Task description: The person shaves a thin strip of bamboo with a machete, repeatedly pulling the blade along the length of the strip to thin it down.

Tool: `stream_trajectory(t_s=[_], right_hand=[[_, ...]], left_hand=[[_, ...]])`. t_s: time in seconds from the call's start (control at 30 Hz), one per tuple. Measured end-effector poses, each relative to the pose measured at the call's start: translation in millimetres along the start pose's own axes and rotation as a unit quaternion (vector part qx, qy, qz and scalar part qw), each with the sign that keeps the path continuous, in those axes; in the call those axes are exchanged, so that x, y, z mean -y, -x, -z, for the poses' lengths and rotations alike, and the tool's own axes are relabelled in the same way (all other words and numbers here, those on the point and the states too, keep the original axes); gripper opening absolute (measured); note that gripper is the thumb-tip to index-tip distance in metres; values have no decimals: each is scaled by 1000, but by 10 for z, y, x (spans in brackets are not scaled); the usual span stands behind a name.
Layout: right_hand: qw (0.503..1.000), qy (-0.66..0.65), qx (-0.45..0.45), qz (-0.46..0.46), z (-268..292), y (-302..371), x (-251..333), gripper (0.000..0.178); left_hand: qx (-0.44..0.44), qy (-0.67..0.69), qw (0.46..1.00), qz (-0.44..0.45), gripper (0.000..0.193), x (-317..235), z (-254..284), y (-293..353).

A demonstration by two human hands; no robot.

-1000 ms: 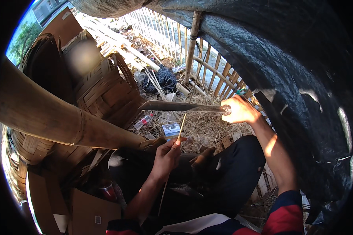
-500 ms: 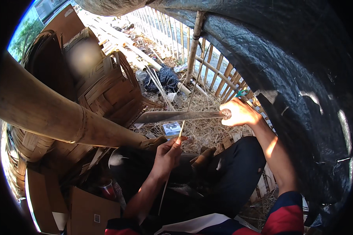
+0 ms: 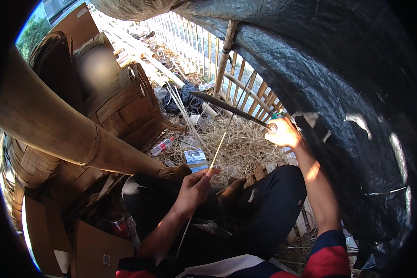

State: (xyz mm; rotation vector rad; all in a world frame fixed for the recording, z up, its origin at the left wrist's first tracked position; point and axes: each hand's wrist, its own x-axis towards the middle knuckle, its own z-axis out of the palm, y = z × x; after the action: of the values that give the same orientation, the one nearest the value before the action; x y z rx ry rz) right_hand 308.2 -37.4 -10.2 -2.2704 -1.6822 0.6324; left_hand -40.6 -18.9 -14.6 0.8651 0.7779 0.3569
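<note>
A thin bamboo strip (image 3: 221,142) is pinched in my left hand (image 3: 194,187), above my lap. Its upper length slants up and away to the right, and its lower end trails down past my left forearm. My right hand (image 3: 284,133) is closed around the handle of a machete (image 3: 231,109), out to the right and farther away. The dark blade points up and to the left. It passes near the far part of the strip, and I cannot tell whether they touch.
A thick bamboo pole (image 3: 95,143) slants in from the left, beside woven bamboo baskets (image 3: 125,104) and cardboard boxes (image 3: 95,250). Dark plastic sheeting (image 3: 356,116) hangs at the right by a slatted bamboo fence (image 3: 252,92). A plastic bottle (image 3: 162,146) lies on shavings (image 3: 238,155).
The machete blade has swung from nearly level to tilted, its tip now higher and farther off. My left hand still grips the strip in about the same place.
</note>
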Motion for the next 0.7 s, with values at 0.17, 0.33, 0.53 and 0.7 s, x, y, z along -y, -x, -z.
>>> stream_trajectory(t_s=[0.17, 0.33, 0.53, 0.7], right_hand=[[996, 0, -16, 93, -18, 71, 116, 27], [993, 0, -113, 28, -72, -33, -57, 27], [929, -310, -197, -44, -215, -73, -249, 24], [828, -544, -130, -37, -105, 8, 276, 24]], left_hand=[[2, 0, 1000, -17, 31, -13, 23, 34], [10, 0, 1000, -23, 30, -56, 13, 79], [13, 37, 999, 15, 29, 98, 61, 293], [30, 46, 998, 37, 29, 282, 183, 608]])
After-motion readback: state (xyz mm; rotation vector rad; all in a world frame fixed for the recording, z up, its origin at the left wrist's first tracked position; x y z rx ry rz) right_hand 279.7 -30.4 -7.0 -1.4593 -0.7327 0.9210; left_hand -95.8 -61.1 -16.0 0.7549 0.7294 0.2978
